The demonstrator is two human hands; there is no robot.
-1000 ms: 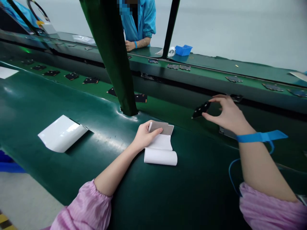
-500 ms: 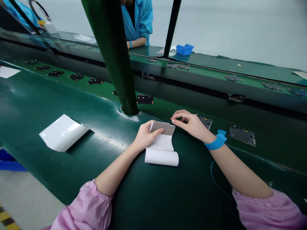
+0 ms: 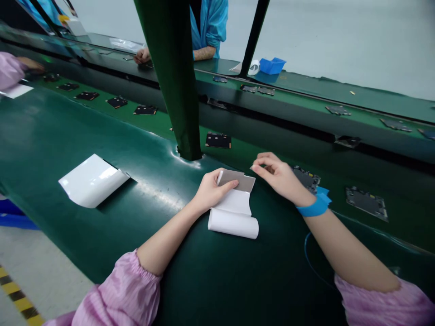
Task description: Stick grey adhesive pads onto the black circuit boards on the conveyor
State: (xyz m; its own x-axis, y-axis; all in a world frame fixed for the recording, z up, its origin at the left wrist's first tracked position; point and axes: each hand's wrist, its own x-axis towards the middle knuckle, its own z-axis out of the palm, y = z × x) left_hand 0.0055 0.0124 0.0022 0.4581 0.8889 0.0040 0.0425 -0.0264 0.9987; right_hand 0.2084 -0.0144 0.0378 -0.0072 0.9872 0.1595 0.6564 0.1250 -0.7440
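My left hand (image 3: 211, 191) is closed on a white backing sheet (image 3: 239, 201) with a grey strip (image 3: 246, 182) along its far end, the thumb lying on the grey. The near end of the sheet curls into a loose roll (image 3: 234, 223) over the green mat. Just to the right, my right hand (image 3: 278, 179) is raised with thumb and forefinger pinched, apart from the sheet. A tiny pale bit seems to show at those fingertips, too small to name. A blue strap (image 3: 313, 206) circles my right wrist.
Dark circuit boards, such as one by the post (image 3: 218, 140) and one at right (image 3: 366, 202), lie along the green belt. Another white sheet (image 3: 93, 181) rests at left. A thick green post (image 3: 176, 81) stands ahead. Across sits a person in blue (image 3: 210, 31); a pink sleeve (image 3: 12, 71) is far left.
The view has shifted, and the boards on the near belt sit further right. My right thumb and forefinger have closed together. A co-worker's pink sleeve and another person's hand have appeared.
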